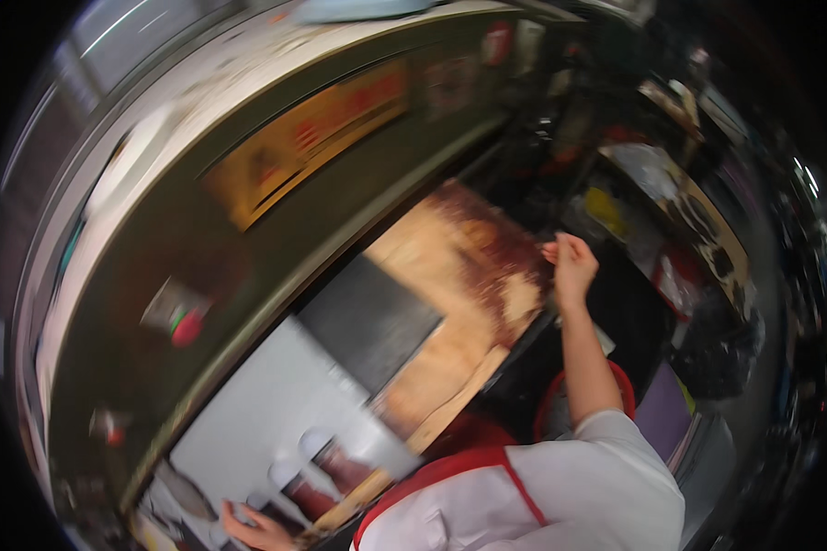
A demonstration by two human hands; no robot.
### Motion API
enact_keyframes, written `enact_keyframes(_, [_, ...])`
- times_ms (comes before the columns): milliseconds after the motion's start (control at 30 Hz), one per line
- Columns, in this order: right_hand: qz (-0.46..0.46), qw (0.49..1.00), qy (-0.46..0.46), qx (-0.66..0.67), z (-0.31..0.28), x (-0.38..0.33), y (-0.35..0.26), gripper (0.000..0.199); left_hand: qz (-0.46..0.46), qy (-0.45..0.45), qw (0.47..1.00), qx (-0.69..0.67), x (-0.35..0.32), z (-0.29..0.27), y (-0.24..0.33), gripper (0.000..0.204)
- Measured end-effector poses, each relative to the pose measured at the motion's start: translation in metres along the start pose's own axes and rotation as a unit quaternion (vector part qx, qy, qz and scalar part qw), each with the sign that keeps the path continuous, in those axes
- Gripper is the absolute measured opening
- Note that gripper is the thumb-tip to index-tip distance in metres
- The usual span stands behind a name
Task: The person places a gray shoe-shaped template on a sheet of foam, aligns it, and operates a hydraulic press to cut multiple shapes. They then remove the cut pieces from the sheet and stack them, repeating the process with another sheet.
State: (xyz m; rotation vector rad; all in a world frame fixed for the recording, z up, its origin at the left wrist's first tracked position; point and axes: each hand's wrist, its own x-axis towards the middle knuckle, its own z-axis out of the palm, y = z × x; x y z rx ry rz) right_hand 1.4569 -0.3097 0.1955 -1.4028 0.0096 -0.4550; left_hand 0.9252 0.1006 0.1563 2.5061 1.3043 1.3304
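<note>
My left hand (pixel 259 530) is at the lower left, with its fingers stretched out and apart. It is beside two long dark red pieces with pale rounded ends, one nearer (pixel 305 491) and one farther right (pixel 340 464). Both pieces lie on a light grey sheet (pixel 257 395); blur hides their kind. My right hand (pixel 573 266) is raised at the right end of the bench, its fingertips pressed together. Whatever they may pinch is too small or blurred to make out. Just left of it is a wooden board (pixel 413 248) with dark red stains.
A dark grey square plate (pixel 369 321) lies on the board. Behind the bench rises a dark green panel with a yellow sign (pixel 312 133). A red-rimmed bucket (pixel 623 386) stands under my right forearm. Plastic bags and boxes (pixel 648 174) crowd the right side.
</note>
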Motion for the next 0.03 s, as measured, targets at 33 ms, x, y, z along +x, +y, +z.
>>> enact_keyframes(33, [0.004,1.0,0.016,-0.008,-0.0032,0.0301,0.0013,0.014,0.017,-0.004,1.0,-0.023,0.0078,0.028,0.0296,0.041])
